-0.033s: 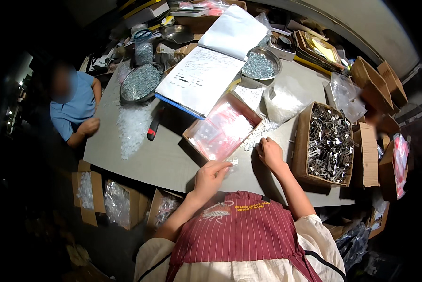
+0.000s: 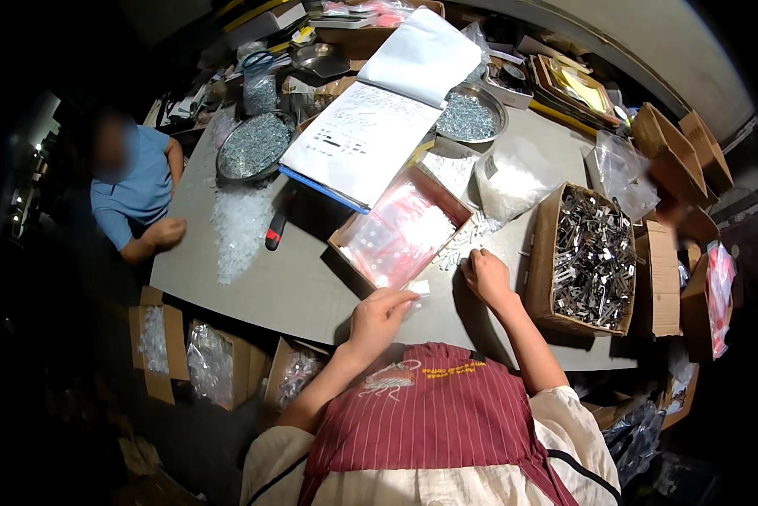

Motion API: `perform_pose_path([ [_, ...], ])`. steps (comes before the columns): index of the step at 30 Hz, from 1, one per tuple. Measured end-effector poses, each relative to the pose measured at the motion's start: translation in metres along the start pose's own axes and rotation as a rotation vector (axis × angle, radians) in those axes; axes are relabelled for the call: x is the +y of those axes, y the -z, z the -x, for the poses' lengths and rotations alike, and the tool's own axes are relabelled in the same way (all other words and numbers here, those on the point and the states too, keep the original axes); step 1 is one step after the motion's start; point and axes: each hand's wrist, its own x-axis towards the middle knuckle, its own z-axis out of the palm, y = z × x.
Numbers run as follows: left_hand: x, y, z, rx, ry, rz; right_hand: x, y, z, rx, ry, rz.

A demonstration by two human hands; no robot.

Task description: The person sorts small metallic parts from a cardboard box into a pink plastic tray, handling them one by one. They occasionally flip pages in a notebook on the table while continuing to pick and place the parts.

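My left hand is closed in a pinch at the near side of the table. Its thumb and fingers grip a small clear plastic bag, which has a bright white patch. Just beyond lies a shallow cardboard box filled with clear bags with pink-red edges. To the right, my right hand rests low over the tabletop with its fingers drawn together. Small white pieces are scattered by its fingertips. Whatever those fingers hold is hidden.
A carton of metal clips stands right of my right forearm. An open notebook leans behind the shallow box. Two metal pans of small hardware, a red-and-black handled tool and spilled translucent pieces are around. Another person is at left.
The bag at my left fingertips catches the light differently and looks whiter. The other person's hand has shifted slightly right. My hands have barely moved.
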Motion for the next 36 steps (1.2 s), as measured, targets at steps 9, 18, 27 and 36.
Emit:
perform_pose_path([
  [9,0.018,-0.012,-0.011,0.013,-0.108,-0.182,0.004,0.009,0.027,-0.024,0.155,0.177],
  [18,0.032,-0.033,-0.024,-0.046,-0.371,-0.104,-0.043,0.106,0.042,0.306,0.349,-0.612],
  [27,0.046,-0.047,-0.033,-0.120,-0.509,-0.193,-0.042,0.130,0.062,0.302,0.515,-0.253],
  [36,0.053,-0.053,-0.034,-0.197,-0.539,-0.234,-0.048,0.151,0.084,-0.299,0.300,-0.257],
])
